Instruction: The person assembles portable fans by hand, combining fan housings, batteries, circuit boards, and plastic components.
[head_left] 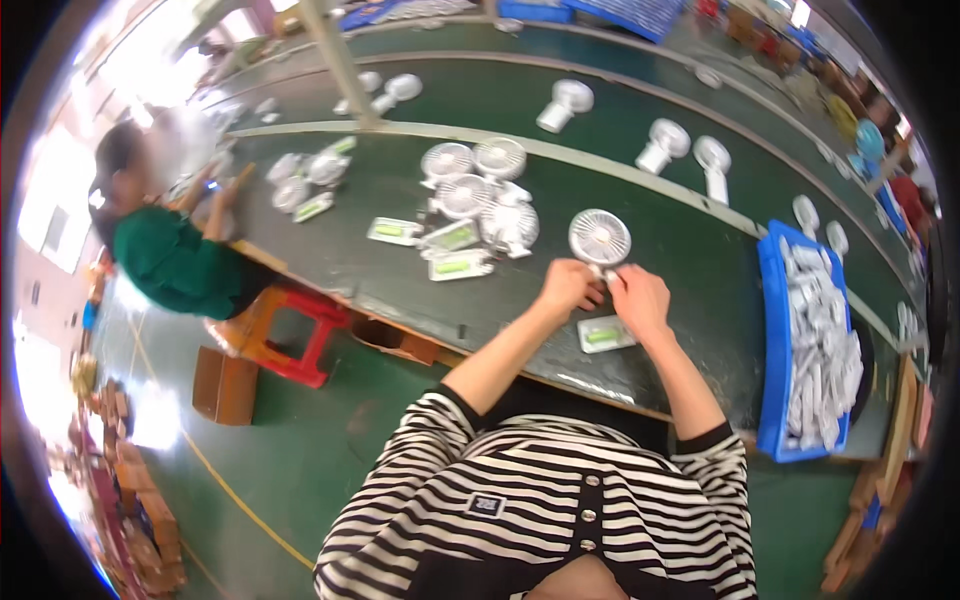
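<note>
Just pinching a little white fan [600, 238] low down with left hand [570, 288] and right hand [643, 300] both curled in, right by a white case [596, 337] on the green table [690, 250].

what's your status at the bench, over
Left hand, right hand at stem of white fan, grip partly hidden. White-green casing close by. Blue bin off right.

A top [540, 452] with black and white stripes is worn. Its sleeves [408, 445] are finished by black cuffs [705, 438]. Shiny round buttons [589, 515] are set on a black placket [591, 498]; at left, a small rectangular patch [486, 505] is seen.
</note>
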